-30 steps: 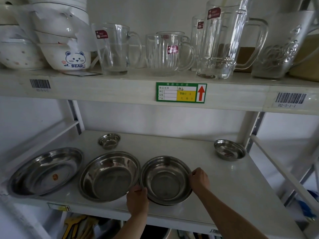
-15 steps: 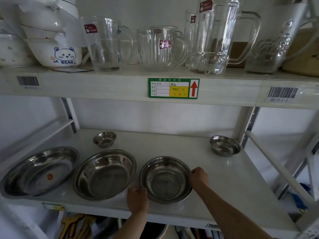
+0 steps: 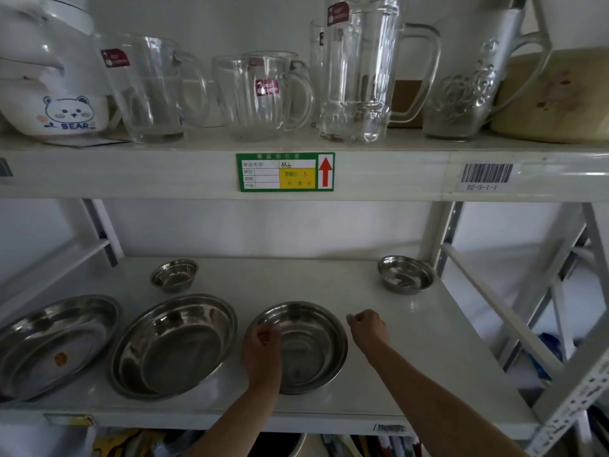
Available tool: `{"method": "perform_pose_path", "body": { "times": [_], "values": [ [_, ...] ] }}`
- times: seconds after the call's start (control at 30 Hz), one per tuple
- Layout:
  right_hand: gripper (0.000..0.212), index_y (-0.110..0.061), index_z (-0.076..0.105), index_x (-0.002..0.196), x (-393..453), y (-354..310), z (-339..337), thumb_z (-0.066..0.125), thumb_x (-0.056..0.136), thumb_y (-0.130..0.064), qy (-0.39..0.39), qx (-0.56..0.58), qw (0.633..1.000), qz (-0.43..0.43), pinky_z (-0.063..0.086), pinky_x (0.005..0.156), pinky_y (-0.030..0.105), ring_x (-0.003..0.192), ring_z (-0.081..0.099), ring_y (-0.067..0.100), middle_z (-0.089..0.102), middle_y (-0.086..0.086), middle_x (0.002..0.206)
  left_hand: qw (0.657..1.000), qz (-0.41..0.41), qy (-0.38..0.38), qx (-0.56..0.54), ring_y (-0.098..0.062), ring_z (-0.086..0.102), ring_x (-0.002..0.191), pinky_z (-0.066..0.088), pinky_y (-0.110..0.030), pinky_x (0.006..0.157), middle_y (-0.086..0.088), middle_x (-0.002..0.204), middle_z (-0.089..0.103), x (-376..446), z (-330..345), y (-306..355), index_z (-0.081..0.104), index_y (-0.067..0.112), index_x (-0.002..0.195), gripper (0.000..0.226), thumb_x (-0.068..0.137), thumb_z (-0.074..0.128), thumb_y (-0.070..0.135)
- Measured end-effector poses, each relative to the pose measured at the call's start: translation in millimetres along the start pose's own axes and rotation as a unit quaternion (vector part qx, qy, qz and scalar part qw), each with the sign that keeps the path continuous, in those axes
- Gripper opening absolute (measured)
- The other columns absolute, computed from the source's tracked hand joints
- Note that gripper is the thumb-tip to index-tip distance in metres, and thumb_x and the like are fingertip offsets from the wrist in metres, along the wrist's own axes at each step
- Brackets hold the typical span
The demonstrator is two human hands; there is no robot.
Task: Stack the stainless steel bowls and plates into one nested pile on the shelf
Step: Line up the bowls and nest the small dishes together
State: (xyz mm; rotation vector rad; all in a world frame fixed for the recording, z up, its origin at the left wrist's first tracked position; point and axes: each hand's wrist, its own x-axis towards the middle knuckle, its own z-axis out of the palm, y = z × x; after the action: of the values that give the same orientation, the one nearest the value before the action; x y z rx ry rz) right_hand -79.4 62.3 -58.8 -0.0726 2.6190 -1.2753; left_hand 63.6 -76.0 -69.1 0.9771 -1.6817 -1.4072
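Five stainless steel pieces sit apart on the lower shelf [image 3: 428, 357]. From left to right along the front are a wide plate [image 3: 56, 344], a deep dish [image 3: 174, 344] and a mid-size bowl [image 3: 309, 347]. A small bowl [image 3: 174, 275] stands at the back left and another small bowl [image 3: 405, 273] at the back right. My left hand [image 3: 262, 351] lies over the mid-size bowl's left rim with curled fingers; whether it grips the rim is hidden. My right hand [image 3: 367, 326] is loosely closed just right of that bowl, a little apart from its rim.
The upper shelf edge [image 3: 131, 173], with a green price label [image 3: 285, 172], hangs close above. Several glass mugs [image 3: 263, 94] and a bear-print ceramic bowl [image 3: 66, 113] stand on it. Grey metal uprights [image 3: 560, 324] border the right side.
Both hands held the mid-size bowl's rims before. The right hand has come off the rim and the left has slid up over the bowl. The bowl stays put. The camera has tilted slightly.
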Motion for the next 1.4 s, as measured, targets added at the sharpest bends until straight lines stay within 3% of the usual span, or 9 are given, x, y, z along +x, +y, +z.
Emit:
{"method": "perform_pose_path", "body": {
  "times": [0.07, 0.13, 0.23, 0.33, 0.5, 0.67, 0.97, 1.3, 1.4],
  "values": [
    [0.037, -0.011, 0.055, 0.059, 1, -1, -7, 0.059, 0.090, -0.030, 0.009, 0.025, 1.000, 0.010, 0.042, 0.069, 0.030, 0.074, 0.058, 0.027, 0.059, 0.009, 0.069, 0.999, 0.005, -0.041, 0.011, -0.021, 0.054, 0.062, 0.042, -0.023, 0.054, -0.004, 0.065, 0.060, 3, 16, 10, 0.065, 0.007, 0.077, 0.015, 0.086, 0.063, 0.018],
    [0.035, -0.010, 0.056, 0.063, 3, 0, -12, 0.060, 0.091, -0.031, 0.010, 0.058, 0.998, 0.021, 0.045, 0.069, 0.032, 0.072, 0.058, 0.029, 0.060, 0.012, 0.068, 0.995, -0.021, -0.098, -0.005, -0.019, 0.052, 0.056, 0.040, -0.021, 0.047, -0.002, 0.059, 0.058, 6, 35, 21, 0.065, 0.008, 0.077, 0.015, 0.088, 0.061, 0.018],
    [0.031, -0.006, 0.064, 0.073, 10, 5, -22, 0.062, 0.090, -0.032, 0.003, 0.129, 0.991, 0.035, 0.054, 0.072, 0.040, 0.073, 0.065, 0.033, 0.070, 0.021, 0.080, 0.985, -0.039, -0.166, -0.013, -0.019, 0.051, 0.055, 0.044, -0.024, 0.055, -0.004, 0.059, 0.059, 11, 67, 37, 0.065, 0.006, 0.081, 0.016, 0.088, 0.061, 0.019],
    [0.027, -0.007, 0.064, 0.076, 12, 10, -38, 0.060, 0.094, -0.027, -0.024, 0.200, 0.978, 0.062, 0.044, 0.056, 0.028, 0.057, 0.055, 0.018, 0.064, 0.010, 0.070, 0.973, -0.040, -0.225, -0.016, -0.013, 0.049, 0.048, 0.042, -0.016, 0.043, -0.003, 0.059, 0.058, 12, 96, 52, 0.062, 0.005, 0.081, 0.016, 0.090, 0.060, 0.018],
    [0.027, -0.004, 0.068, 0.094, 10, 21, -61, 0.059, 0.095, -0.029, -0.073, 0.261, 0.954, 0.128, 0.041, 0.059, 0.025, 0.062, 0.056, 0.016, 0.064, 0.005, 0.073, 0.938, -0.095, -0.332, 0.008, -0.018, 0.059, 0.056, 0.051, -0.026, 0.051, -0.009, 0.071, 0.067, 13, 147, 61, 0.063, 0.005, 0.083, 0.019, 0.089, 0.060, 0.023],
    [0.028, -0.004, 0.069, 0.093, 13, 41, -79, 0.058, 0.095, -0.030, -0.067, 0.286, 0.944, 0.151, 0.040, 0.060, 0.025, 0.061, 0.055, 0.015, 0.063, 0.003, 0.070, 0.906, -0.136, -0.400, 0.028, -0.021, 0.064, 0.067, 0.057, -0.032, 0.065, -0.012, 0.082, 0.068, 18, 202, 55, 0.061, 0.007, 0.089, 0.022, 0.092, 0.056, 0.028],
    [0.032, -0.003, 0.069, 0.097, 27, 71, -100, 0.056, 0.096, -0.032, -0.016, 0.317, 0.935, 0.161, 0.040, 0.059, 0.025, 0.061, 0.055, 0.015, 0.064, 0.004, 0.071, 0.901, -0.215, -0.377, 0.020, -0.023, 0.058, 0.060, 0.054, -0.029, 0.050, -0.015, 0.075, 0.060, 35, 289, 26, 0.055, -0.004, 0.110, 0.035, 0.093, 0.057, 0.025],
    [0.030, -0.005, 0.069, 0.091, 36, 98, -106, 0.058, 0.095, -0.033, -0.002, 0.330, 0.928, 0.171, 0.034, 0.049, 0.020, 0.051, 0.051, 0.012, 0.061, 0.003, 0.067, 0.914, -0.235, -0.332, -0.012, -0.019, 0.048, 0.029, 0.038, -0.023, 0.046, -0.014, 0.052, 0.056, 51, 358, 5, 0.057, 0.001, 0.083, 0.027, 0.089, 0.062, 0.027],
    [0.028, -0.009, 0.067, 0.083, 39, 102, -105, 0.058, 0.095, -0.032, 0.000, 0.338, 0.926, 0.171, 0.033, 0.046, 0.017, 0.046, 0.050, 0.010, 0.060, 0.001, 0.062, 0.905, -0.256, -0.339, -0.027, -0.016, 0.053, 0.034, 0.044, -0.025, 0.043, -0.010, 0.051, 0.057, 51, 379, -3, 0.057, 0.003, 0.092, 0.026, 0.090, 0.062, 0.029]
  ]
}}
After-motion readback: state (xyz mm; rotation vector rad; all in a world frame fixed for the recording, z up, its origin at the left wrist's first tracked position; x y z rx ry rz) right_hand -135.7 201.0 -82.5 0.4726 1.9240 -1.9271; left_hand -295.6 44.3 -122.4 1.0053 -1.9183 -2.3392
